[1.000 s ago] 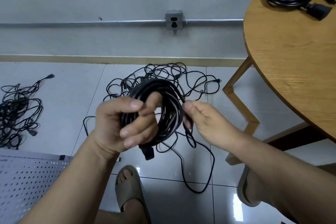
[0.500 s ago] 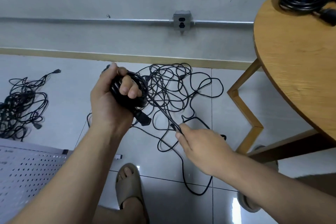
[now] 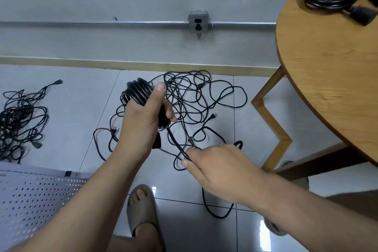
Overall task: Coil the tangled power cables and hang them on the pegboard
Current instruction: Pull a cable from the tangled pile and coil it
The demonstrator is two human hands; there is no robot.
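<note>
I see left hand (image 3: 143,122) curled tight round the black coil (image 3: 136,92), right hand (image 3: 218,168) pinching its loose strand (image 3: 176,143), cable tangle (image 3: 185,92) just beyond

Bare forearms (image 3: 81,200), taupe foam slide sandals (image 3: 141,210) worn.

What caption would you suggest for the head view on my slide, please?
Left hand grips a coiled black cable while the right hand pinches its free strand above the floor tangle.

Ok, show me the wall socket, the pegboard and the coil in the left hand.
wall socket (image 3: 198,24), head view, its metal faceplate.
pegboard (image 3: 30,196), head view, its perforated face.
coil (image 3: 136,92), head view, its top loops.
</note>
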